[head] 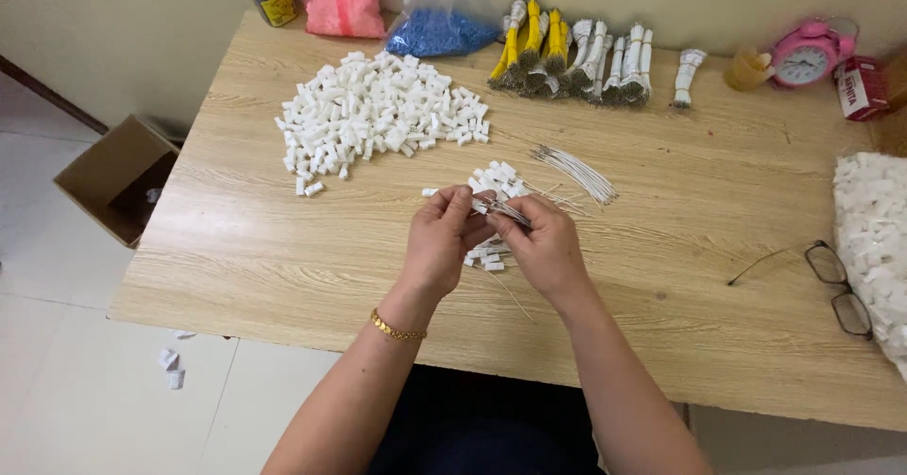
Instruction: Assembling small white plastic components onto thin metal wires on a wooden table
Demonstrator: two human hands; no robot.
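Hands meet over the table (283,248).
Left hand (436,241) pinches a white connector (480,207); right hand (545,244) pinches thin wires (508,212).

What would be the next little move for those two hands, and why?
Probably push a wire end into a connector: the left hand and right hand meet over a small cluster of white connectors, pinching thin white wires between the fingertips.

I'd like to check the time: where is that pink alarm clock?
The pink alarm clock stands at the table's far right corner, between a small yellow cup and a red box.
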